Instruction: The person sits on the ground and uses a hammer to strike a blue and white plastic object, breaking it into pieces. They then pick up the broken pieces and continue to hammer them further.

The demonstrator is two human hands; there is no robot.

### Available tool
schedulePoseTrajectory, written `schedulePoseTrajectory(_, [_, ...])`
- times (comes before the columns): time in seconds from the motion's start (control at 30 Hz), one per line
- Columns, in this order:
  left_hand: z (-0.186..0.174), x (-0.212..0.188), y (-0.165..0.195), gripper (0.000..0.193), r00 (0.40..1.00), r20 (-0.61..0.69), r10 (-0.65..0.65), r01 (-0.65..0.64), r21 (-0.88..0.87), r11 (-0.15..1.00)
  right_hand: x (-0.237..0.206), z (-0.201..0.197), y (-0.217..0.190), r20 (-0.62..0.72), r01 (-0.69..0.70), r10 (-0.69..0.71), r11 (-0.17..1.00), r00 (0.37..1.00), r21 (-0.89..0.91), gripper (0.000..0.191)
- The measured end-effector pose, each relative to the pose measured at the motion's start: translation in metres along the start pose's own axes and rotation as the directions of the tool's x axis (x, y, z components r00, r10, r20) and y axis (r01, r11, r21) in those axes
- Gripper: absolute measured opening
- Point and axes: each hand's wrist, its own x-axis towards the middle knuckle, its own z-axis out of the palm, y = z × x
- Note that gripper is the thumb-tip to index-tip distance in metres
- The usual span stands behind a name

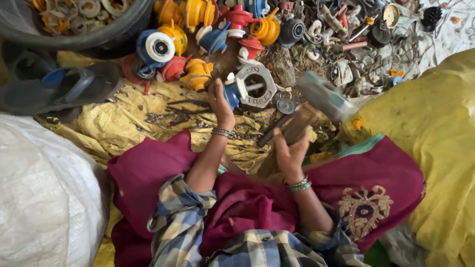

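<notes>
Checked blue-and-cream sleeves and magenta cloth (148,173) sit closest, over the lap. Left hand (220,106) closes on a blue plastic fitting (231,94) set in a grey hexagonal metal flange (257,86), pinning it to the yellow tarp (123,123). Right hand (289,151) grips a wooden-handled hammer (316,106), its blurred head raised just beside the flange. Loose fittings (193,29) are heaped beyond.

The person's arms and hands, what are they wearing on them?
Both arms wear a plaid shirt in blue, cream and grey checks, its sleeves rolled up to about the elbow. The left hand has a stack of thin silvery metal bangles at its wrist. The right hand has a similar stack with green-tinted bangles mixed in. No gloves.
</notes>
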Motion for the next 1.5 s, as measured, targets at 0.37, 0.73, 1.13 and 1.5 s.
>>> schedulePoseTrajectory(0.37, [-0.001,0.009,0.006,0.042,0.994,0.039,0.1,-0.107,0.276,0.955,0.014,-0.014,-0.047,0.1,0.384,-0.372,0.87,0.923,-0.31,0.041])
schedulePoseTrajectory(0.73, [-0.003,0.009,0.01,0.04,0.981,-0.029,0.192,-0.184,0.182,0.966,0.025,0.023,0.031,0.337,0.133,0.137,0.734,0.932,-0.666,0.047])
schedulePoseTrajectory(1.13, [0.003,0.004,0.0,0.032,0.953,0.144,0.266,-0.3,0.337,0.893,0.041,-0.015,-0.05,0.085,0.277,-0.27,0.957,0.959,-0.09,0.021])
schedulePoseTrajectory(1.5, [-0.007,0.009,0.003,0.042,0.954,0.072,0.293,-0.292,0.458,0.84,0.03,-0.016,-0.038,0.173,-0.002,0.06,0.948,0.983,-0.319,0.034])
